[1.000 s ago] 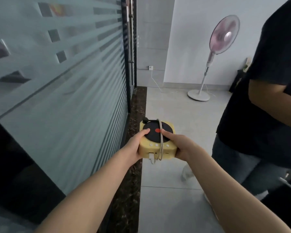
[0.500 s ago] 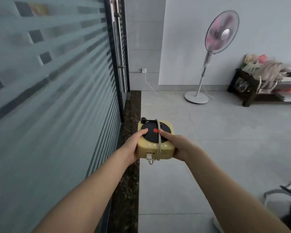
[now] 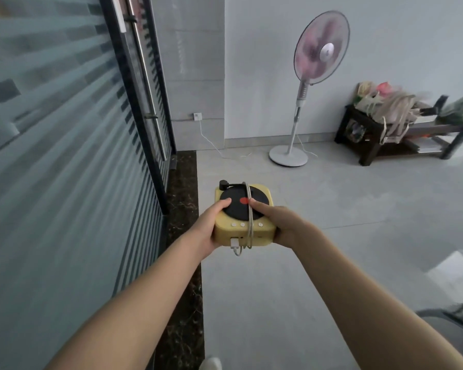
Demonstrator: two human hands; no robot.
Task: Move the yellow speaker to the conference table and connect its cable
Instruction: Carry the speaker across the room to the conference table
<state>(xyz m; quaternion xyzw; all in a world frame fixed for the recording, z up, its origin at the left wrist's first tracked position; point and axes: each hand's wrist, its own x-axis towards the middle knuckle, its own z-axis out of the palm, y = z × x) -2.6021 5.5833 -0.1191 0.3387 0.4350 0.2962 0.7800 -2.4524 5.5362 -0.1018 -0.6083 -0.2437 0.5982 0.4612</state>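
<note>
The yellow speaker point(image 3: 239, 235) is a small box shaped like a record player, with a black disc and red dot on top. I carry it at chest height in front of me. My left hand point(image 3: 210, 225) grips its left side, thumb on the disc. My right hand point(image 3: 281, 222) grips its right side, thumb by the red dot. Its white cable point(image 3: 249, 214) is wrapped around the body, and the plug hangs at the front face. No conference table is in view.
A frosted glass wall point(image 3: 64, 169) with a door and long steel handle point(image 3: 147, 84) runs along my left. A pedestal fan point(image 3: 305, 84) stands ahead by the white wall, its cord running to a wall socket point(image 3: 197, 116). A dark low bench point(image 3: 380, 137) with bags stands at right.
The person in dark clothes who stood at my right a second ago is out of view. I have moved forward along the glass wall; the door is nearer. My grip on the speaker is unchanged.
</note>
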